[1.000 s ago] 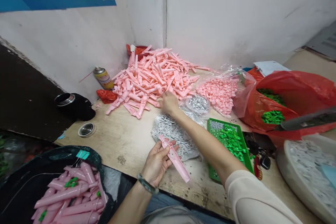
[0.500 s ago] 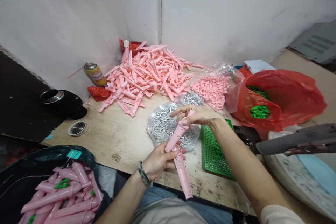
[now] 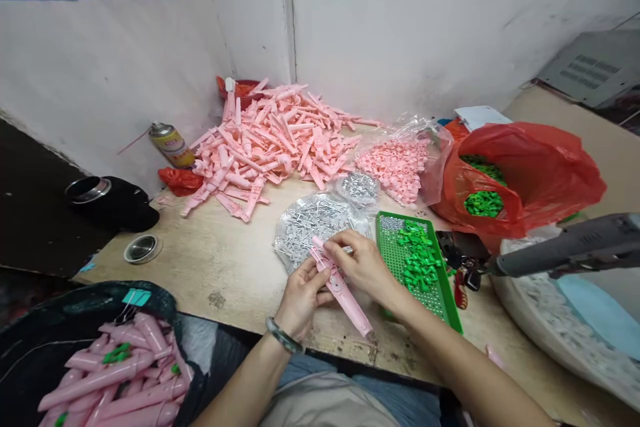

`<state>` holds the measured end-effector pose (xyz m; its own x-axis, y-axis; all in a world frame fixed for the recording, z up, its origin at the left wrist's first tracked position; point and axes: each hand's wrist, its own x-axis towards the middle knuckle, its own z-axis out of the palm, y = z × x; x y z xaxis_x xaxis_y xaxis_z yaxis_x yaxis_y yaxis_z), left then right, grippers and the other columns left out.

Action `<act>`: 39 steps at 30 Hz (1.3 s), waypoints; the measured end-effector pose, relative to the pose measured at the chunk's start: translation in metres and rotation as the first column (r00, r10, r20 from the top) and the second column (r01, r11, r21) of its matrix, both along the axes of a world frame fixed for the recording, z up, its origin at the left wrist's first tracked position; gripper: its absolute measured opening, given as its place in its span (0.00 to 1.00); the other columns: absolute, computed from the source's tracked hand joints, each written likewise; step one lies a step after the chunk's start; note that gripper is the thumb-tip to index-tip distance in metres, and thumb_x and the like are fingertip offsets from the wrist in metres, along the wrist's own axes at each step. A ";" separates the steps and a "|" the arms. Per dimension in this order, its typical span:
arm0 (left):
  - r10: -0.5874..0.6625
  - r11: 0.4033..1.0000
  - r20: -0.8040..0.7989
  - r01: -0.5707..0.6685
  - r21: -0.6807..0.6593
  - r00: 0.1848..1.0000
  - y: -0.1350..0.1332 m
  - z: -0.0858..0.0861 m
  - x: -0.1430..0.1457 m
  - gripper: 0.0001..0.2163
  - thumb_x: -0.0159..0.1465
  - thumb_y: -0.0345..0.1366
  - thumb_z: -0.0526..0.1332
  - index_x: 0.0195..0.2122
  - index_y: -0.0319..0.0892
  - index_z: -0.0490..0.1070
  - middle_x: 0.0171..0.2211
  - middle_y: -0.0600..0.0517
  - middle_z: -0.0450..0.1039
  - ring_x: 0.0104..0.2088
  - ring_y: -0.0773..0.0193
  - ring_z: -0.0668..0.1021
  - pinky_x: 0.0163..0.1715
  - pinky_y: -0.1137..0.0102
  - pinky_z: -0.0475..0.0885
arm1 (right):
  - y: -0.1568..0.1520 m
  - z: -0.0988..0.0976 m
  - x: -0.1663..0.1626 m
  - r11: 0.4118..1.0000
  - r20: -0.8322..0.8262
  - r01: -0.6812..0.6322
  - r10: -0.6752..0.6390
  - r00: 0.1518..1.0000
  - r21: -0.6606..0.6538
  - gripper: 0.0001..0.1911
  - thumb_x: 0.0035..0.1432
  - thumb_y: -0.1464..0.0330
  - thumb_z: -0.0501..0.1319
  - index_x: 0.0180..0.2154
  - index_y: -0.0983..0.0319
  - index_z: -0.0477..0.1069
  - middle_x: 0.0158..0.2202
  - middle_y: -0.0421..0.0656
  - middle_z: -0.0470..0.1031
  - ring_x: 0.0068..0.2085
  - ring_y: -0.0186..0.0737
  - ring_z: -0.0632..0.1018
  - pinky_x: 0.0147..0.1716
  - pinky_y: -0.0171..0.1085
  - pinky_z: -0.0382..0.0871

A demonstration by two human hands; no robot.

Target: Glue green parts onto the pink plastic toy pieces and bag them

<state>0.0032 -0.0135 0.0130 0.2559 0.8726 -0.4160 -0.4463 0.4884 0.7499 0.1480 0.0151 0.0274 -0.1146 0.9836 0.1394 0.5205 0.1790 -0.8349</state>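
Observation:
Both of my hands hold a long pink plastic piece over the near edge of the wooden table. My left hand wraps round its upper end from the left. My right hand pinches the same end from the right, fingers pressed on it. The piece slants down to the right. Just behind the hands lies a clear bag of small silver metal parts. A green tray with green clips stands to the right of my right hand.
A big pile of pink pieces lies by the wall, with a spray can to its left. A bag of small pink parts, a red bag of green clips, a grey tool and a white basin are right. A black bin of finished pink pieces is lower left.
My right hand came back from the pink pile with a second pink piece and brought it onto the piece in my left hand. The camera view shifted right and down.

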 end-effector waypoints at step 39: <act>0.307 0.951 -0.009 -0.307 -0.039 0.952 -0.004 -0.002 0.034 0.20 0.51 0.42 0.74 0.41 0.39 0.72 0.41 0.45 0.79 0.38 0.60 0.82 0.33 0.72 0.77 | -0.057 -0.027 -0.003 0.914 0.258 0.038 -0.154 0.954 0.403 0.14 0.66 0.71 0.56 0.50 0.63 0.76 0.41 0.49 0.76 0.37 0.39 0.79 0.32 0.35 0.74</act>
